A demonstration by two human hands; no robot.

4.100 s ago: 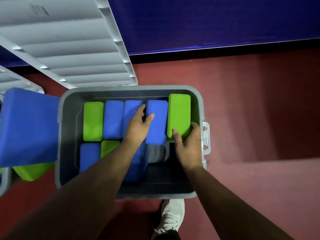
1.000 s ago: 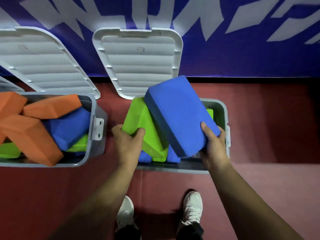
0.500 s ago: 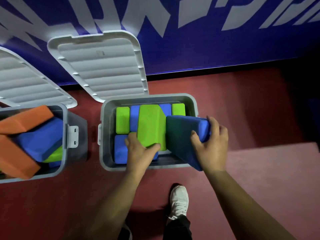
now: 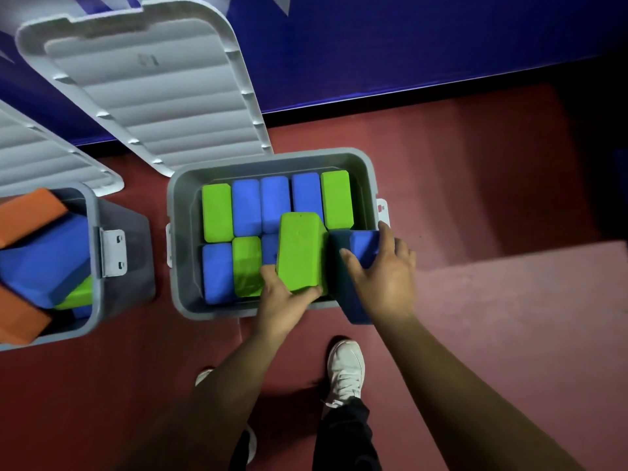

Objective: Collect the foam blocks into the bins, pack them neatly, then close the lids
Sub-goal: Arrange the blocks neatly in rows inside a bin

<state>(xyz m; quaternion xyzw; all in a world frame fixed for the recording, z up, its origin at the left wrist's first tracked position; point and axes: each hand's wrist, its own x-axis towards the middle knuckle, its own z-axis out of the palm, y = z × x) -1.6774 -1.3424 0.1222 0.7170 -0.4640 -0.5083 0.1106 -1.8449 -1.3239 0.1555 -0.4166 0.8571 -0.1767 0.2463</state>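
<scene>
Grey bin (image 4: 176, 232) on red floor (image 4: 475, 334), lid (image 4: 142, 83) open behind it. Two rows of foam blocks inside. Left hand (image 4: 282, 300) fingers clasping green block (image 4: 299, 253) at near row. Right hand (image 4: 384, 277) fingers gripping blue block (image 4: 343, 266), tilted over near right corner.
</scene>
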